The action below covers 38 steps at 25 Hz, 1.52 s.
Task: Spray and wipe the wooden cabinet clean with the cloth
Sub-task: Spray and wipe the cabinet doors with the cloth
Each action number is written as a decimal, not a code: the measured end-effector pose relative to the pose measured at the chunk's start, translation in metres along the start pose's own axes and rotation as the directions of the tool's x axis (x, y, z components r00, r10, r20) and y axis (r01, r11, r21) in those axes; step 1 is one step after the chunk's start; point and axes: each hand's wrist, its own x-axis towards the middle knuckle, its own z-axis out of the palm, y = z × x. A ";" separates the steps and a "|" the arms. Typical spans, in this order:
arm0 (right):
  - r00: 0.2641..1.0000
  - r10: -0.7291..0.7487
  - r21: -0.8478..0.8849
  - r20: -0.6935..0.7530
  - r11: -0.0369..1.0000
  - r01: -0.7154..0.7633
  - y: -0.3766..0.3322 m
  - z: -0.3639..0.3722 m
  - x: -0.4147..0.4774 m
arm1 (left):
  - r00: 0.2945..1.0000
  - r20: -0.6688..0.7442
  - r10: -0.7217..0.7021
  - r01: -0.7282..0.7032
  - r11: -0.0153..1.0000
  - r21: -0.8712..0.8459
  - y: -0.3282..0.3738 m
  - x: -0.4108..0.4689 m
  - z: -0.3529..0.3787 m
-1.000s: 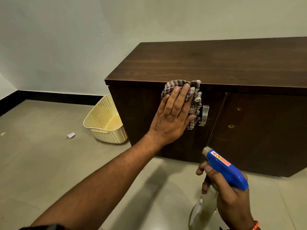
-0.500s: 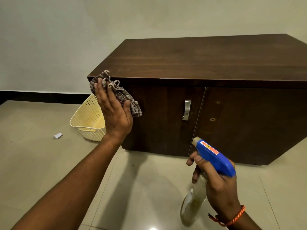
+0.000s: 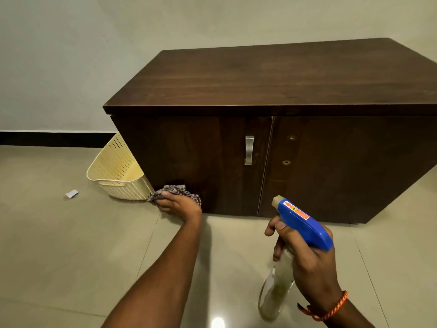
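Note:
A dark wooden cabinet stands on the tiled floor against the wall. Its left door carries a metal handle. My left hand presses a checked cloth against the bottom left corner of the left door, fingers curled over the cloth. My right hand grips a clear spray bottle with a blue trigger head, held low in front of the cabinet, nozzle pointing at the doors.
A cream perforated plastic basket lies tipped on the floor against the cabinet's left side. A scrap of white paper lies on the tiles further left. A black skirting runs along the wall.
My left hand has slid the cloth from the top left corner of the door down to its bottom left corner. The spray bottle stays held low on the right.

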 end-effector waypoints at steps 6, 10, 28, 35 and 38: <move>0.999 0.008 -0.011 -0.038 1.000 -0.009 0.000 -0.026 0.003 | 0.966 -0.040 -0.255 0.255 0.967 0.004 -0.016 -0.032 0.011; 0.997 -0.008 -0.024 -0.074 1.000 0.006 0.000 -0.038 0.004 | 0.978 0.210 -0.014 0.008 1.000 0.029 -0.018 -0.104 0.030; 0.999 -0.034 0.013 -0.040 0.999 0.035 -0.011 -0.024 -0.003 | -0.326 0.669 0.668 -0.855 -0.511 0.093 -0.002 -0.090 0.034; 1.000 -0.006 -0.016 -0.027 1.000 0.005 -0.008 -0.027 -0.009 | -0.251 0.742 0.622 -0.903 -0.427 0.052 -0.053 -0.058 0.009; 1.000 0.001 -0.030 -0.028 1.000 -0.002 -0.006 -0.030 -0.009 | -0.377 0.799 0.469 -0.818 -0.573 -0.050 -0.078 0.001 -0.021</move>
